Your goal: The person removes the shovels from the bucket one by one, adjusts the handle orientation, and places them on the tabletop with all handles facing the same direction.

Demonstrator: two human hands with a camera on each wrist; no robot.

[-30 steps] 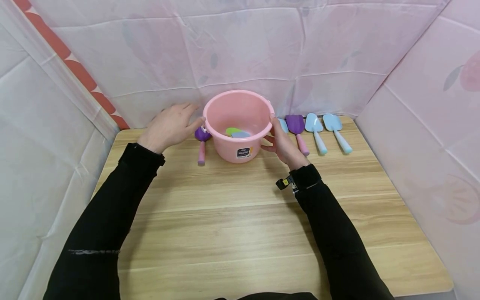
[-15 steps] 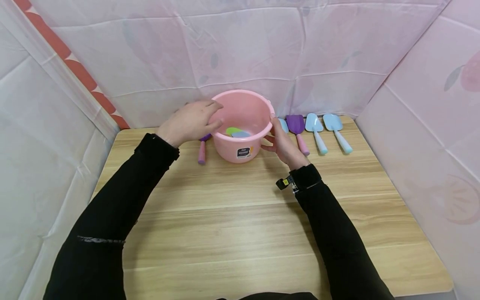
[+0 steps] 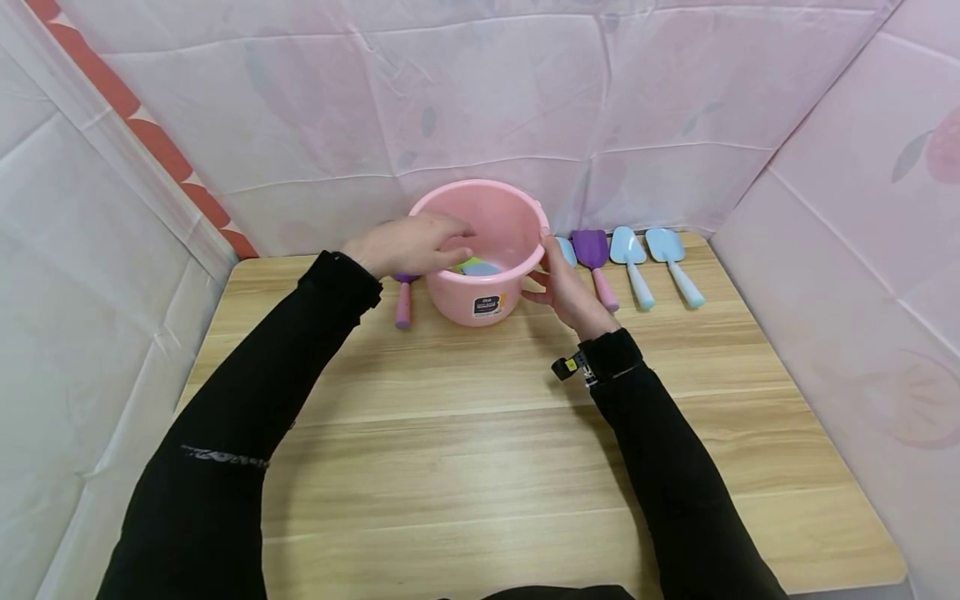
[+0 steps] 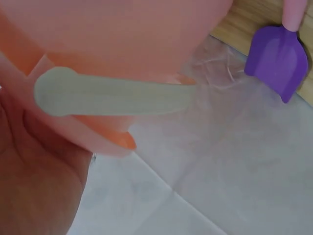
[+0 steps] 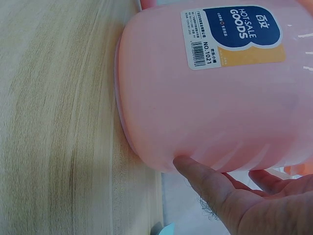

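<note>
A pink bucket (image 3: 480,296) stands at the back of the wooden table (image 3: 525,450). My left hand (image 3: 420,242) reaches over its left rim, fingers relaxed above the green and blue pieces (image 3: 474,266) lying inside, and holds nothing that I can see. My right hand (image 3: 566,287) rests against the bucket's right wall with its thumb (image 5: 205,183) laid straight on the pink plastic (image 5: 215,107). In the left wrist view a pale bar (image 4: 112,95) lies across the bucket (image 4: 122,29), and my palm (image 4: 34,186) is beside it.
A purple shovel with a pink handle (image 3: 403,304) lies just left of the bucket, also seen as a purple shovel (image 4: 279,61). Right of the bucket lie another purple shovel (image 3: 594,250) and two light blue shovels (image 3: 628,250) (image 3: 667,246). Pink sheeting (image 3: 480,100) walls in the table.
My left hand has moved right from beside the bucket, over the rim and into its opening. My right hand and the bucket have stayed put.
</note>
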